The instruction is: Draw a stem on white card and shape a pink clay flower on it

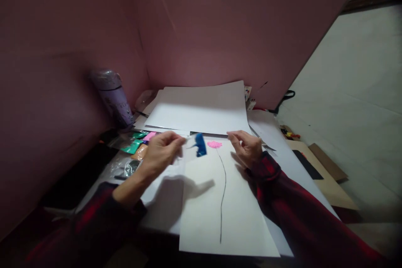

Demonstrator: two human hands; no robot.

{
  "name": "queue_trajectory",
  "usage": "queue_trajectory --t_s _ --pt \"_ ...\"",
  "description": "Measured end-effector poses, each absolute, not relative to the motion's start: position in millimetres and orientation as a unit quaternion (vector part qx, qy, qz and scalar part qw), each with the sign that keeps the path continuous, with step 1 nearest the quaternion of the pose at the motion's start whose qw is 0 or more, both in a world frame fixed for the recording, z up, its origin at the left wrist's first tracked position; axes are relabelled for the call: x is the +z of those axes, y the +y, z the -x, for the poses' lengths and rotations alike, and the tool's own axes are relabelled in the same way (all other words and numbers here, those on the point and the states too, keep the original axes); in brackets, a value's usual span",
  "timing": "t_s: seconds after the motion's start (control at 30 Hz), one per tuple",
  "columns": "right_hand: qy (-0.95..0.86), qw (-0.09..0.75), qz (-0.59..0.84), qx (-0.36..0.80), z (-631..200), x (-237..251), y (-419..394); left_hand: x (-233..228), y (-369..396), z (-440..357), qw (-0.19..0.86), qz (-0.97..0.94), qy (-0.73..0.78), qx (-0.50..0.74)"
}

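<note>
Left hand (165, 150) pinches blue packet (201, 145), long axis near upright, left of pink patch (215, 144). Right hand (246, 146) nearer patch, fingers narrowed together; cannot tell if holding anything.

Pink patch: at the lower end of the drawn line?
No, the pink patch sits at the upper end of the drawn line, the end farther from the wearer.

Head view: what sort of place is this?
Probably a home craft desk against pink walls: a purple flask stands there, and a paper sheet bears a pink patch.
</note>
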State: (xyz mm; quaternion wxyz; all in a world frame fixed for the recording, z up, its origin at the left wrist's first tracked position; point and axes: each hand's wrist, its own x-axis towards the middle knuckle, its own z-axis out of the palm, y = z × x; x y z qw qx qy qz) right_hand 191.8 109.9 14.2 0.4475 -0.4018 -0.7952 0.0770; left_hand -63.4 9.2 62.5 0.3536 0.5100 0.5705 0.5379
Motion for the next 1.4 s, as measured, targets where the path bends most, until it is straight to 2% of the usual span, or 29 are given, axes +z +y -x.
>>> queue_trajectory --t_s 0.07,0.13,0.23,0.33,0.4,0.5,0.77,1.13,1.27,1.4 --pt "-0.784 0.443 0.338 0.275 -185.6 18.3 100.3 60.1 19.0 38.2 0.338 -0.565 0.543 0.521" --pt "-0.745 0.432 0.293 0.415 -178.7 21.5 91.8 56.3 30.7 21.6 0.283 -0.608 0.527 0.522" --pt "-0.680 0.442 0.297 0.505 -169.5 24.2 84.4 51.0 46.4 11.9 0.261 -0.637 0.499 0.527" --pt "-0.619 0.467 0.339 0.533 -163.9 22.7 83.8 47.8 54.0 14.1 0.384 -0.583 0.462 0.547" --pt "-0.591 0.478 0.362 0.540 -162.1 19.7 85.5 46.3 53.9 19.1 0.477 -0.541 0.430 0.543" --pt "-0.573 0.488 0.376 0.541 -161.1 15.4 87.7 44.1 50.2 27.3 0.542 -0.508 0.424 0.518" --pt "-0.548 0.486 0.352 0.583 -160.8 11.7 86.7 42.8 46.2 29.6 0.580 -0.461 0.460 0.489" --pt "-0.560 0.521 0.381 0.519 -160.8 7.7 90.9 45.8 44.0 30.3 0.642 -0.428 0.438 0.461" --pt "-0.582 0.547 0.392 0.456 -165.7 11.4 85.0 43.1 42.0 29.1 0.637 -0.457 0.444 0.435" --pt "-0.698 0.567 0.346 0.269 -177.4 19.1 73.5 35.3 34.2 21.4 0.659 -0.515 0.415 0.360"
